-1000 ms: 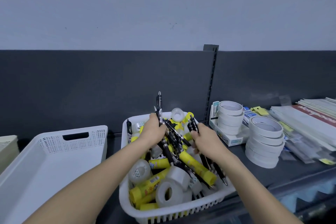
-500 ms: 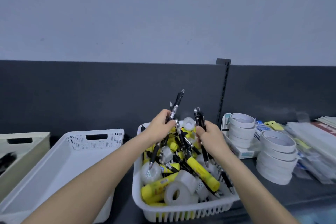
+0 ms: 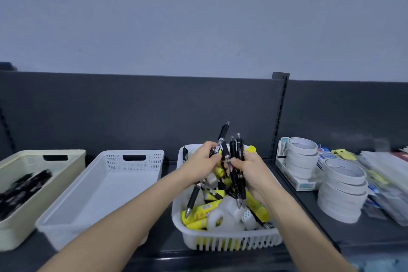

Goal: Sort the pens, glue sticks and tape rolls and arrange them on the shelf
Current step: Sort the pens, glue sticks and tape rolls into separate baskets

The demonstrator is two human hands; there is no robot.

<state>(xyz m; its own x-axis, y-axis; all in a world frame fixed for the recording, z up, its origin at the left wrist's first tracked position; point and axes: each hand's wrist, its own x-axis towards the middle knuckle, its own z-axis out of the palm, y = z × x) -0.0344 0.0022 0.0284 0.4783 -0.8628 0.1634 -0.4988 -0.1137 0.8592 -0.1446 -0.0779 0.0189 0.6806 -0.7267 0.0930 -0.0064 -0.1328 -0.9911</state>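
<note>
Status: mid pen-sort. Both hands are over the mixed basket (image 3: 231, 244), fingers curled round a bunch of black pens (image 3: 234, 154).
- Left hand (image 3: 202, 160): grips a couple that slant up and to the right.
- Right hand (image 3: 250, 171): grips a tighter cluster, near upright, tips pointing down into the mixed basket.
- The hands meet at the bunch. I can't tell if it's one bundle or two.

In the mixed basket: yellow glue sticks (image 3: 199, 211), translucent tape rolls (image 3: 221, 217) and more pens underneath. I judge the sort as early, with pens the only category started.

My read on the destination is the cream basket (image 3: 44, 153), far left of the mixed basket. It already holds dark pen-like items (image 3: 24, 185). The white basket (image 3: 134, 153) sits between the two, with nothing visible inside.

What the next move calls for:
- Lift the bunch clear without dragging glue sticks or tape along.
- Merge it into one hand, or carry it with both.
- Traverse left, past the white basket, and lay the pens down parallel.

Risk: a loose pen slips out of the bunch on the way.

Hard to see:
- The items in the cream basket are blurred, and the frame edge cuts that basket off.
- I can't count the pens in either hand because the fingers cover the barrels.
- The forearms and the pile hide the bottom layer of the mixed basket.
- Right of the mixed basket are tape stacks (image 3: 343, 187) and packets on the shelf (image 3: 364, 234). Their labels are unreadable and the far right is cropped.
</note>
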